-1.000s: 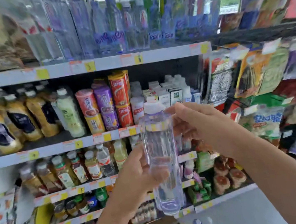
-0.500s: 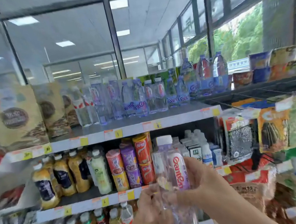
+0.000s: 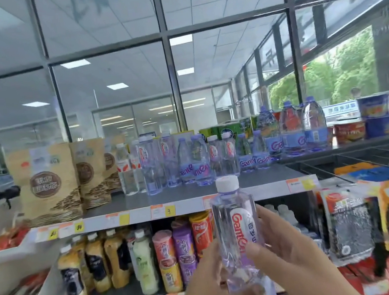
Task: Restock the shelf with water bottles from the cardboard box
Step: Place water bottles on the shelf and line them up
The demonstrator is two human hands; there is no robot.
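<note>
Both hands hold one bottle (image 3: pixel 232 219) upright, close in front of the shelving. The left hand (image 3: pixel 211 283) grips its lower part from the left, fingers curled round the base. The right hand (image 3: pixel 294 258) grips it from the right, thumb laid across the label and fingers (image 3: pixel 268 214) behind. The white cap (image 3: pixel 227 184) stands above both hands, level with the front edge of the top shelf (image 3: pixel 254 179).

Beyond and above the hands, a row of small bottles (image 3: pixel 200 161) stands at the back of that shelf, its front part bare. Up and to the right of the hands stand large bottles (image 3: pixel 291 132); up and to the left, brown bags (image 3: pixel 45 184). Just left of the hands, one shelf lower, stand stacked cans (image 3: pixel 184 247) and beyond them tea bottles (image 3: pixel 114 261). Right of the right hand hang snack packets (image 3: pixel 349 226). The edges of the view are blurred.
</note>
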